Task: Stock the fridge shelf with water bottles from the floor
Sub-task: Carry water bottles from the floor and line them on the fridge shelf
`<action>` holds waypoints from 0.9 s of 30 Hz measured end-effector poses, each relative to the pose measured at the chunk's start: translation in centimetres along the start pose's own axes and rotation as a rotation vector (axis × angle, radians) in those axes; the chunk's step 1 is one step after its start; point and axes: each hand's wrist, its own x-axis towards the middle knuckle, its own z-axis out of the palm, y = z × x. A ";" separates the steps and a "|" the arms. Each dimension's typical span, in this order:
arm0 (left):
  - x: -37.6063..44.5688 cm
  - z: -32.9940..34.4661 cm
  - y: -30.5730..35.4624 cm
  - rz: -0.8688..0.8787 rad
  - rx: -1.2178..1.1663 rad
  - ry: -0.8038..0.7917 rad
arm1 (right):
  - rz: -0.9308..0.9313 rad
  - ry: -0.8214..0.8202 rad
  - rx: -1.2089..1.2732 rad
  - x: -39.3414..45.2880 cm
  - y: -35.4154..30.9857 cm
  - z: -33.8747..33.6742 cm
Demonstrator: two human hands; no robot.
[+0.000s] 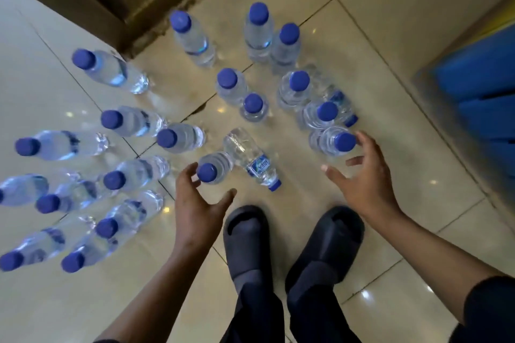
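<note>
Several clear water bottles with blue caps stand on the tiled floor in front of me. My left hand (198, 203) reaches down with fingers spread around the cap of one upright bottle (214, 167), fingertips just beside it, not gripping. My right hand (362, 175) hovers open around another upright bottle (334, 142), fingers either side of its cap. Between them a bottle (252, 159) lies on its side. A second fallen bottle (338, 100) lies behind the right group. The fridge shelf is not in view.
My two feet in dark slippers (248, 237) stand just behind the hands. A dark wooden base (145, 8) sits at the top left. A blue and yellow object (479, 75) stands at the right. More bottles crowd the left floor (111, 175).
</note>
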 end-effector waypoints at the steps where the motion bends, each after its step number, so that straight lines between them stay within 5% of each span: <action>1: 0.6 0.7 -0.7 -0.013 -0.041 0.026 | 0.008 0.037 0.037 1.0 0.6 0.9; 7: 2.8 2.9 -2.1 -0.017 -0.149 0.116 | 0.015 0.188 0.157 3.6 2.0 3.8; 15: -2.1 -2.4 1.9 -0.047 -0.311 0.020 | 0.120 0.098 0.237 -1.3 -0.7 -1.1; 27: -16.8 -21.8 32.0 0.326 -0.393 -0.312 | 0.039 0.022 0.677 -17.6 -25.9 -28.0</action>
